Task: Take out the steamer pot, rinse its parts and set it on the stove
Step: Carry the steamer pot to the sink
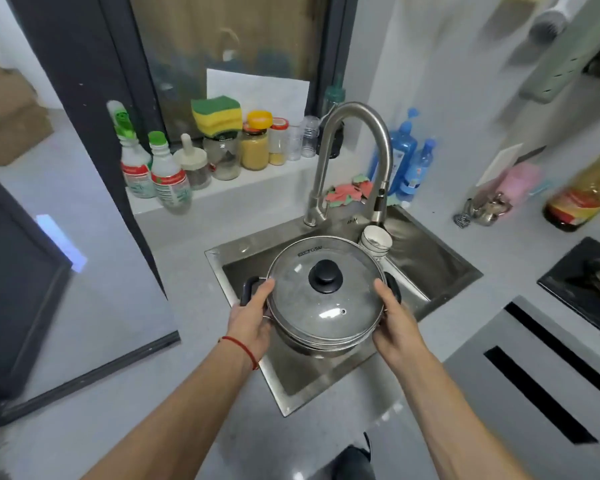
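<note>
A steel steamer pot point(312, 341) with a glass lid point(312, 306) and black knob point(325, 276) hangs over the steel sink point(430, 258). My left hand point(252, 315) grips the pot's left side by its black handle point(248, 289). My right hand point(395, 317) grips the right side, where the other black handle point(394, 287) shows past my fingers. The lid sits closed on the stacked pot parts. The black stove point(582, 285) lies at the right edge of the counter.
A curved steel faucet point(354, 140) arches over the sink, with stacked white bowls point(376, 242) under it. Bottles, jars and a sponge point(217, 114) line the window sill. Blue bottles point(404, 150) stand in the corner. An oil bottle point(582, 192) is near the stove.
</note>
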### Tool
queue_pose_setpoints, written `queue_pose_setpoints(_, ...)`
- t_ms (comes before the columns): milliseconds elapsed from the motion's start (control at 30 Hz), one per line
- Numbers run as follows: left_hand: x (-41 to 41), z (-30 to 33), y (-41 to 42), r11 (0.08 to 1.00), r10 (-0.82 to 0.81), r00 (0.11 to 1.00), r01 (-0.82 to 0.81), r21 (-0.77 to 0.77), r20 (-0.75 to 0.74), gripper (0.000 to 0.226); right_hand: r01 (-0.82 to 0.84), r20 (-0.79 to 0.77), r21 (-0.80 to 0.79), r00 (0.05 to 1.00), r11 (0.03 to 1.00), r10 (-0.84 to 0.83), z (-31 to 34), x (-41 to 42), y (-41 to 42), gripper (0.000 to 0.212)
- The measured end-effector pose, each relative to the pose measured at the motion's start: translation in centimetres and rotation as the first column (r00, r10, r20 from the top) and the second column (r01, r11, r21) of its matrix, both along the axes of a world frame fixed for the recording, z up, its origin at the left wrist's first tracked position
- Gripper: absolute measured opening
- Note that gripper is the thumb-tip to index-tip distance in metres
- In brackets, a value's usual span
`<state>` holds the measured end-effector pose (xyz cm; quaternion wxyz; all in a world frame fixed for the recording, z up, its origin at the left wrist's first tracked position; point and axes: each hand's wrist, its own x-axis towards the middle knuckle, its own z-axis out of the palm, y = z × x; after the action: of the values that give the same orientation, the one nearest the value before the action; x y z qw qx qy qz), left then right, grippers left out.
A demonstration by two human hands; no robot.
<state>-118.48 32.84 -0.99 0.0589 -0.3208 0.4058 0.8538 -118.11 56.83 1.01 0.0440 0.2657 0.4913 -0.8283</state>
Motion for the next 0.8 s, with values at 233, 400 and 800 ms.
queue_pose_setpoints(233, -7.3, -6.3, 6.1, 0.951, 0.305, 0.937, -0.289, -0.108, 0.171, 0.069, -0.378, 0.159, 0.009, 0.915, 0.926, 0.372, -8.8, -14.4, 4.1, 0.037)
queue_pose_setpoints(400, -8.6, -11.3, 8.1, 0.955, 0.295, 0.871, -0.253, -0.156, 0.393, 0.104, -0.606, 0.235, 0.074, 0.783, 0.792, 0.577, -14.4, -19.4, 5.5, 0.029)
queue_pose_setpoints(800, -7.3, -17.8, 10.2, 0.913, 0.396, 0.776, -0.39, -0.122, 0.49, 0.06, -0.796, 0.479, 0.054, 0.55, 0.603, 0.684, -20.0, -21.2, 7.0, 0.05)
